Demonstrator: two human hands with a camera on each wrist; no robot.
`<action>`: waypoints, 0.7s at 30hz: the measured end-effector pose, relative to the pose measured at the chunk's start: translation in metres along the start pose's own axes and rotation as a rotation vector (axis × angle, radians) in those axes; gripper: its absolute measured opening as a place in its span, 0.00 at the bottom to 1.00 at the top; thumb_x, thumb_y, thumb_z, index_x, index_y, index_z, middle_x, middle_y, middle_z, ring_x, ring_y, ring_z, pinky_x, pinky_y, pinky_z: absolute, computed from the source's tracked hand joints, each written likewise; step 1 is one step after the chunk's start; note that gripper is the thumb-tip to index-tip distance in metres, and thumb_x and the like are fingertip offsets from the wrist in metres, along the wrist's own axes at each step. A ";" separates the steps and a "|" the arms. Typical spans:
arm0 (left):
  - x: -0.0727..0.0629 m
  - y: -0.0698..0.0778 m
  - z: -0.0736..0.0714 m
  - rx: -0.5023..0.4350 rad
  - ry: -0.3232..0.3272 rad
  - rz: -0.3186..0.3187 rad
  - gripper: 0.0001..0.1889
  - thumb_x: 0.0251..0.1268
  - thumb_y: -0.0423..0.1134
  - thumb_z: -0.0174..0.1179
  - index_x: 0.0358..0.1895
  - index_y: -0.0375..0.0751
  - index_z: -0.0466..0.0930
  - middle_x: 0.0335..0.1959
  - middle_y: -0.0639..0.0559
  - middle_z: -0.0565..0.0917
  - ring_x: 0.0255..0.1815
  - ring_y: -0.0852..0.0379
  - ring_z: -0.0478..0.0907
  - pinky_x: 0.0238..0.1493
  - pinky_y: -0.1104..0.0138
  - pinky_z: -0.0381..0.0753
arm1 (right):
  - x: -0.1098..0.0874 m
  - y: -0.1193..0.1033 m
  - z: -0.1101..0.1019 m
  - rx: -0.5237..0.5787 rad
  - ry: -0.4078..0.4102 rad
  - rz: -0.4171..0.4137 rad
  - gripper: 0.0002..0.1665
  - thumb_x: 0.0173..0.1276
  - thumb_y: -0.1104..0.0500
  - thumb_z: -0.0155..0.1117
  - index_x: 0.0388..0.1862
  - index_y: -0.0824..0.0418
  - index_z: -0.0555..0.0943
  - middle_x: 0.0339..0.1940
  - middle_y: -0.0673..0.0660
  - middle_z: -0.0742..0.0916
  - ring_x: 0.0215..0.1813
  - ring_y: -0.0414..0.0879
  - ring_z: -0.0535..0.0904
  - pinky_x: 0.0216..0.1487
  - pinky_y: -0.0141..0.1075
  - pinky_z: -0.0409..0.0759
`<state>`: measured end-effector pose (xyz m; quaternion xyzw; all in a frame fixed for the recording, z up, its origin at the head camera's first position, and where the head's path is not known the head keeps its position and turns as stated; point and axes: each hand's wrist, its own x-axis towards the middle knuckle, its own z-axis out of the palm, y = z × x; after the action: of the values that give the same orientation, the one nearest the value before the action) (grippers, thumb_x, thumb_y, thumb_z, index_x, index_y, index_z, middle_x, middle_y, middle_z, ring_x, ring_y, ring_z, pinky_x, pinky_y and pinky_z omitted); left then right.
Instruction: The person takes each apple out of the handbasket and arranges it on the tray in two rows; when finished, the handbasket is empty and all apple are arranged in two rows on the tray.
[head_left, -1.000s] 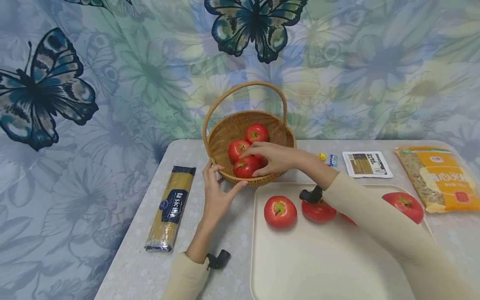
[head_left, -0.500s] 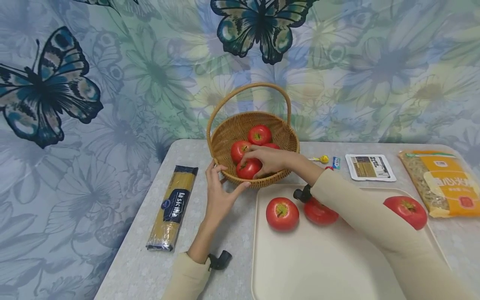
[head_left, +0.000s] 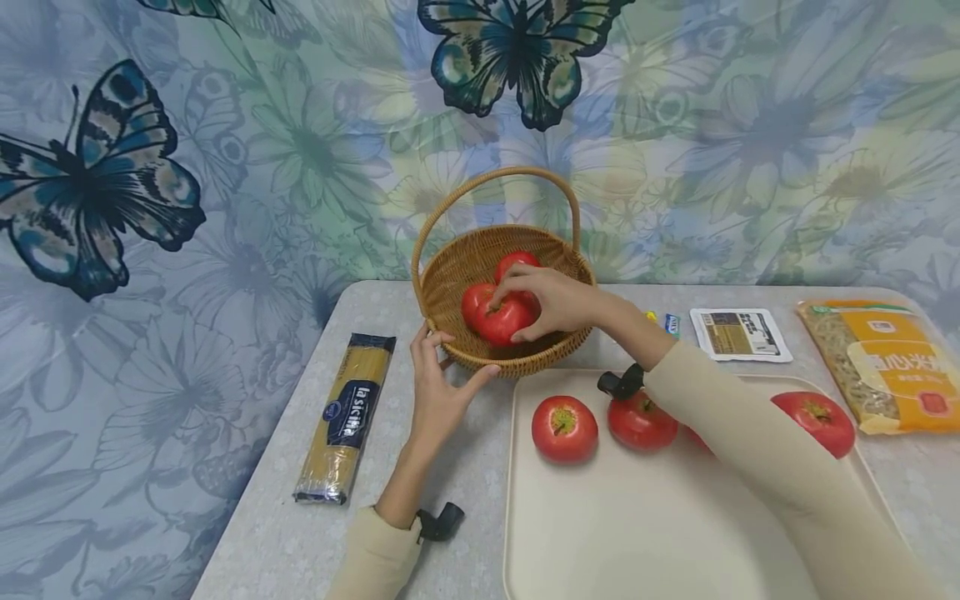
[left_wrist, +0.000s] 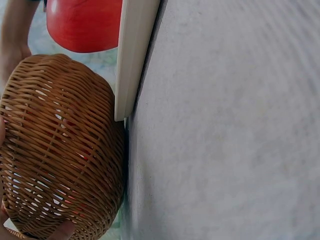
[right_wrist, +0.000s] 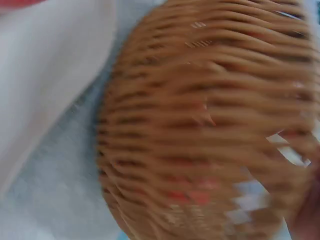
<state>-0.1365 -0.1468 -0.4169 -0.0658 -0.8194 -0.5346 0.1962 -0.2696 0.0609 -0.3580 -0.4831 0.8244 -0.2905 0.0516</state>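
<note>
A round wicker basket (head_left: 517, 365) with a tall hoop handle stands at the back of the table, tilted toward me. My left hand (head_left: 435, 396) grips its front left rim, fingers at the side and thumb at the front; the left wrist view shows the weave of the basket (left_wrist: 60, 140) close up. Inside the basket, my right hand (head_left: 555, 302) holds a red apple (head_left: 504, 323) between thumb and fingers. Beside it lie another apple (head_left: 474, 302) and one farther back (head_left: 517, 262). The blurred basket (right_wrist: 200, 110) fills most of the right wrist view.
A cream tray (head_left: 600, 525) in front holds several apples, among them one at its left (head_left: 565, 428), partly under my right sleeve. A spaghetti pack (head_left: 347, 417) lies left. Behind the tray are small sweets (head_left: 672, 325), a flat white packet (head_left: 741, 335) and an orange grain bag (head_left: 881, 362).
My right hand has risen a little inside the basket with the apple, which now overlaps the others more. My left hand has stayed at the rim.
</note>
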 end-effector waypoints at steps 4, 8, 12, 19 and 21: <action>0.000 -0.001 -0.001 -0.005 0.000 0.009 0.35 0.51 0.40 0.76 0.54 0.29 0.62 0.73 0.27 0.49 0.75 0.33 0.52 0.61 0.41 0.73 | -0.028 -0.010 -0.018 0.031 0.102 -0.004 0.30 0.53 0.51 0.80 0.56 0.47 0.81 0.60 0.53 0.77 0.62 0.49 0.72 0.57 0.46 0.80; 0.000 -0.001 0.000 -0.007 0.005 0.012 0.36 0.51 0.40 0.76 0.55 0.28 0.62 0.74 0.27 0.49 0.75 0.32 0.52 0.61 0.41 0.73 | -0.063 -0.022 -0.032 0.077 0.162 0.013 0.31 0.53 0.55 0.80 0.57 0.50 0.80 0.63 0.55 0.75 0.63 0.51 0.72 0.51 0.43 0.84; 0.000 -0.002 0.000 -0.015 0.011 0.012 0.35 0.51 0.39 0.76 0.55 0.27 0.62 0.73 0.27 0.49 0.75 0.34 0.52 0.61 0.41 0.73 | -0.098 -0.036 -0.030 0.127 0.197 0.016 0.32 0.53 0.58 0.79 0.58 0.51 0.80 0.65 0.56 0.74 0.62 0.50 0.72 0.41 0.36 0.87; 0.000 -0.002 0.001 -0.013 0.004 0.009 0.35 0.51 0.39 0.76 0.55 0.28 0.62 0.74 0.27 0.49 0.75 0.33 0.51 0.61 0.40 0.73 | -0.157 -0.076 0.021 0.248 0.260 0.110 0.34 0.50 0.56 0.81 0.57 0.43 0.78 0.65 0.49 0.74 0.64 0.43 0.70 0.47 0.37 0.86; 0.000 -0.001 0.001 -0.015 0.004 0.012 0.35 0.51 0.39 0.76 0.55 0.29 0.62 0.74 0.27 0.49 0.75 0.32 0.51 0.61 0.40 0.73 | -0.169 -0.085 0.042 0.267 0.261 0.121 0.33 0.51 0.54 0.81 0.57 0.42 0.78 0.64 0.48 0.74 0.63 0.41 0.70 0.48 0.36 0.85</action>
<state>-0.1372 -0.1466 -0.4182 -0.0712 -0.8146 -0.5395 0.2007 -0.1000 0.1515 -0.3804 -0.3796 0.8057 -0.4540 0.0252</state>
